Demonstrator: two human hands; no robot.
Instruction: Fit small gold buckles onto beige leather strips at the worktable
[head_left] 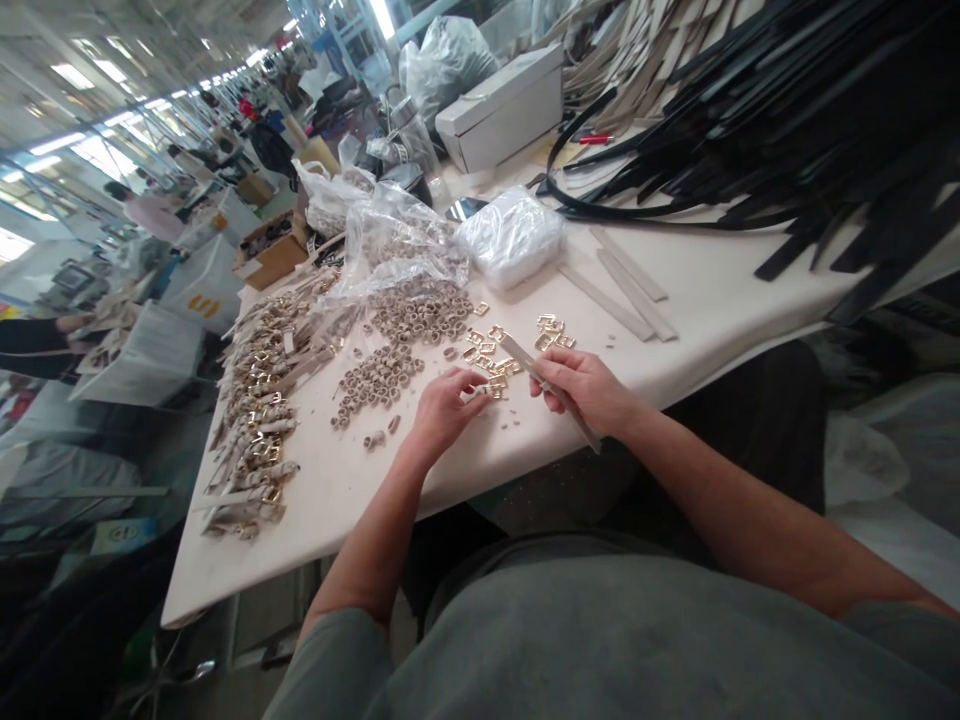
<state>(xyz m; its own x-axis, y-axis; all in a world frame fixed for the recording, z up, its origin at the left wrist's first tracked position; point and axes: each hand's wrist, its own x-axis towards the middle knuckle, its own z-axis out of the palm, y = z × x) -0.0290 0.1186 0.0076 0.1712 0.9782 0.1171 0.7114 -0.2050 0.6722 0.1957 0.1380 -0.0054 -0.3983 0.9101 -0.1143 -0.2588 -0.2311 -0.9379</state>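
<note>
My right hand [577, 385] is closed around a beige strap [517, 350], which slants from the buckles down past the table edge. Left of it, my left hand [450, 405] is beside the gold buckles [487, 345], thumb and fingers curled towards each other; whether something small is between them is too small to tell. Another little group of gold buckles [551, 330] lies just beyond my right hand. Several small beige loops [382, 380] are heaped to the left of my left hand. Further right, loose beige straps [630, 290] lie flat on the table.
Finished-looking straps with buckles [262, 420] line the left side of the table [345, 500]. Plastic bags [397, 235], a wrapped white packet [514, 235] and a white box [502, 110] stand behind. Black straps [750, 130] cover the right back. People appear in the left background.
</note>
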